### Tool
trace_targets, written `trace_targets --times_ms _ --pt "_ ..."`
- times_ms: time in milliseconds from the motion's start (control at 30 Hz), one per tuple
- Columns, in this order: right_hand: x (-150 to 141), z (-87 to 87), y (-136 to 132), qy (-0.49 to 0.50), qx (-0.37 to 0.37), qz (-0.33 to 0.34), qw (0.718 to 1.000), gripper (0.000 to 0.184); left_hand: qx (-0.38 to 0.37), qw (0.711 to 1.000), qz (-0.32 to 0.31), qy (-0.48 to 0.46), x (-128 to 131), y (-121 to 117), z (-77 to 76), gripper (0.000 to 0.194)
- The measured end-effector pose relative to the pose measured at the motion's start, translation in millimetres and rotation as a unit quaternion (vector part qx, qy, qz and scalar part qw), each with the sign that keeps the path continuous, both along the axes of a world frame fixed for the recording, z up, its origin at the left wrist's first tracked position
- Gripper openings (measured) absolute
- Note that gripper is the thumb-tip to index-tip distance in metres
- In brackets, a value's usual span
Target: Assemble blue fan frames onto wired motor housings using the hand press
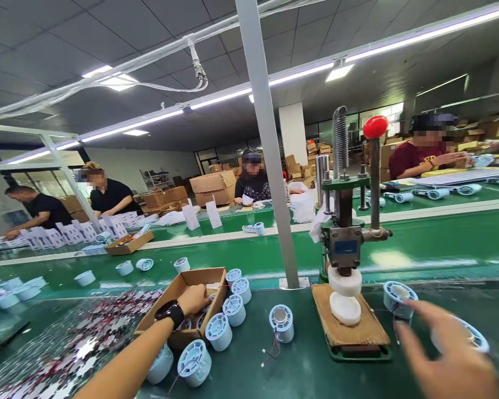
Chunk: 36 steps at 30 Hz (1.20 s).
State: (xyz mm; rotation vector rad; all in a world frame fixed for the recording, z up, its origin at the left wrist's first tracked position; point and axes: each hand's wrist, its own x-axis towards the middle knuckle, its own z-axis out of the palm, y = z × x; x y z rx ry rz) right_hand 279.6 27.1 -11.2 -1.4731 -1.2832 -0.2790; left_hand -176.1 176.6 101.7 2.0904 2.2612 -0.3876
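Note:
My left hand (193, 300), with a black watch on its wrist, reaches into an open cardboard box (172, 291). Its fingers curl downward, and their tips are hidden along with whatever they hold. Inside the box lie small round parts that I cannot make out well. My right hand (453, 346) is open, thumb and forefinger spread beside a light blue round plastic housing (400, 300) with a metal disc in it. Another blue housing (474, 335) is partly hidden behind that hand. Between my hands stands a hand press (346, 249) with a red-knobbed lever and a white round pad (345, 308) below.
Several blue housings surround the box; one housing (281, 323) with red wires sits left of the press. Flat parts with red wires (103, 327) cover the left bench. A grey post (270, 138) rises ahead. Co-workers sit or stand across the green conveyor (419, 238).

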Motion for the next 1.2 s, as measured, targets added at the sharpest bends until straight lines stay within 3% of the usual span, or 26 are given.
trace_targets --times_ms 67,167,233,300,367,433,500,567,633,700,933,1100,1200 --pt "-76 17.6 6 -0.049 -0.021 0.180 0.982 0.033 0.004 1.000 0.007 -0.002 2 4 0.3 0.024" --pt "-159 23.9 23 -0.046 -0.193 0.279 0.940 0.056 0.044 0.999 0.007 0.008 1 7 22.8 0.022" --pt "-178 19.9 29 -0.025 -0.277 0.321 0.905 0.058 0.086 0.996 -0.007 0.009 3 2 43.3 0.019" --pt "-172 11.9 26 0.006 -0.296 0.355 0.887 0.049 0.120 0.992 -0.037 -0.008 14 -13 55.2 0.021" --pt "-155 2.4 15 0.025 -0.276 0.374 0.885 0.040 0.128 0.986 -0.085 -0.059 37 -38 49.1 0.023" --pt "-137 -6.8 2 0.024 -0.254 0.379 0.890 0.038 0.104 0.975 -0.139 -0.138 69 -69 23.9 0.020" --pt "-125 -15.4 -8 0.019 -0.229 0.372 0.899 0.037 0.062 0.960 -0.185 -0.199 103 -98 -12.5 0.018" --pt "-118 -23.5 -15 0.018 -0.198 0.357 0.913 0.036 0.085 0.949 -0.206 -0.221 129 -119 -48.6 0.018" --pt "-114 -30.4 -18 0.013 -0.168 0.343 0.924 0.033 0.125 0.939 -0.196 -0.252 140 -129 -75.2 0.026" --pt "-111 -35.1 -20 0.002 -0.156 0.344 0.926 0.032 0.138 0.929 -0.182 -0.292 137 -132 -89.5 0.035" --pt "-112 -37.8 -24 0.067 -0.161 0.327 0.929 0.044 0.077 0.916 -0.245 -0.308 123 -144 -97.3 0.060" --pt "-115 -38.0 -27 0.102 -0.149 0.306 0.935 0.050 0.105 0.920 -0.176 -0.334 137 -143 -96.3 0.060" --pt "-116 -37.9 -27 0.115 -0.157 0.282 0.940 0.054 0.102 0.917 -0.180 -0.341 138 -138 -95.6 0.068"
